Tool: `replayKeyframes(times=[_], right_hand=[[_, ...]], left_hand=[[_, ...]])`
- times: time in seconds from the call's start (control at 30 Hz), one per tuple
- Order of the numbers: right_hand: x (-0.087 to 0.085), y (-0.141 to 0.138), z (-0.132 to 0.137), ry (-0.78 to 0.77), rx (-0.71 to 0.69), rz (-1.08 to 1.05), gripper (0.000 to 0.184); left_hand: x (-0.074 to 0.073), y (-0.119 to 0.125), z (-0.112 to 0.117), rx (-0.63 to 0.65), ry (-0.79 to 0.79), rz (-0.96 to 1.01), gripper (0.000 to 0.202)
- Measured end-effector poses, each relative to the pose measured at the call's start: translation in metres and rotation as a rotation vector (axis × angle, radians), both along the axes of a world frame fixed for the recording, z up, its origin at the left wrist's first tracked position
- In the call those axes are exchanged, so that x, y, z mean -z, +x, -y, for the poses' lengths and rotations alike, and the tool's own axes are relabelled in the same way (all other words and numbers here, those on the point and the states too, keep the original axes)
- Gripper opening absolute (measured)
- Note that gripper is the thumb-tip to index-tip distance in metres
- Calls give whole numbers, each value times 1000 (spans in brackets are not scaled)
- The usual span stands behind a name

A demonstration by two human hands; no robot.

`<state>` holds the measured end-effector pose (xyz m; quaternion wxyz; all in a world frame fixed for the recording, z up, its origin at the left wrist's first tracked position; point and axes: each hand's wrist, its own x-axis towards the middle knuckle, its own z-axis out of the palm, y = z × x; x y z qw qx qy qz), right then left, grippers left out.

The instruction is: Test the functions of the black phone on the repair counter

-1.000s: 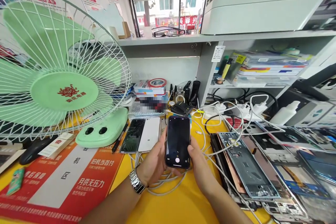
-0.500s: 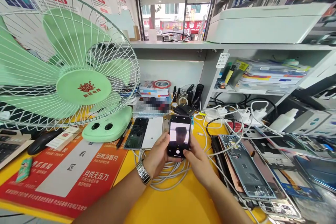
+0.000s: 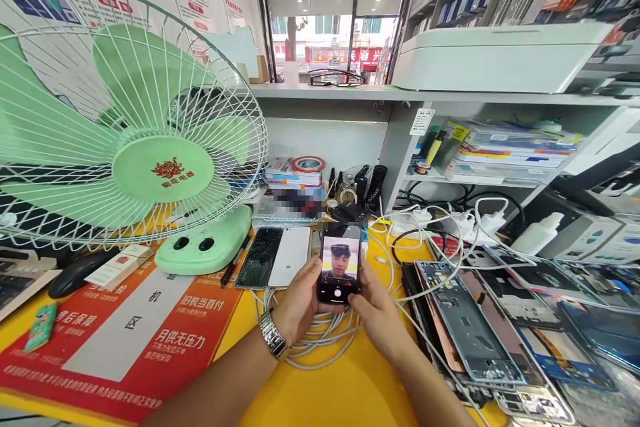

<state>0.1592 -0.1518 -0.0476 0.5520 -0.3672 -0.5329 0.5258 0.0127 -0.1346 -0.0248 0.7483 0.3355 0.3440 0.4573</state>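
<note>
A black smartphone [image 3: 341, 263] stands upright between both hands over the yellow table [image 3: 345, 390], its lit screen showing a camera picture of a person. My left hand [image 3: 300, 303] wraps its left edge, thumb on the front; a metal watch [image 3: 273, 335] is on that wrist. My right hand [image 3: 377, 310] holds the right edge and lower corner. A coil of white cable [image 3: 320, 337] lies under the hands.
A green desk fan [image 3: 150, 167] fills the left. A black phone [image 3: 261, 257] and a white phone [image 3: 290, 257] lie flat behind my hands. Opened phone frames [image 3: 467, 320] and screens cover the right side. A red mat [image 3: 125, 333] lies front left; shelves [image 3: 500, 153] hold boxes and chargers.
The phone has moved farther from the camera and its screen went from dark to a lit camera picture. Both hands kept hold of it.
</note>
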Motion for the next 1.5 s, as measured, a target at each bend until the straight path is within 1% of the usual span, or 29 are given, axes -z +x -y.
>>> replayKeyframes(times=[0.13, 0.33, 0.47, 0.77, 0.9, 1.03, 1.17, 1.3, 1.5], right_hand=[[3, 0, 0, -1, -10, -28, 76], [-1, 0, -1, 16, -24, -8, 76], [-1, 0, -1, 12, -13, 1, 76], [-3, -1, 2, -2, -7, 11, 73], [-2, 0, 1, -1, -5, 13, 74], [-2, -1, 2, -13, -10, 11, 76], [-4, -1, 1, 7, 2, 38, 75], [-4, -1, 1, 28, 13, 63, 81], [-5, -1, 1, 35, 9, 73, 83]], left_hand=[[1, 0, 0, -4, -2, -5, 36], [-2, 0, 0, 6, -5, -12, 34], [-3, 0, 0, 23, -1, -8, 36], [2, 0, -1, 5, -14, 0, 40], [1, 0, -1, 6, -22, 4, 39], [-2, 0, 0, 11, -37, 4, 43], [-4, 0, 0, 14, -47, 3, 50], [-3, 1, 0, 12, -47, 0, 51], [-1, 0, 0, 14, -51, 1, 53]])
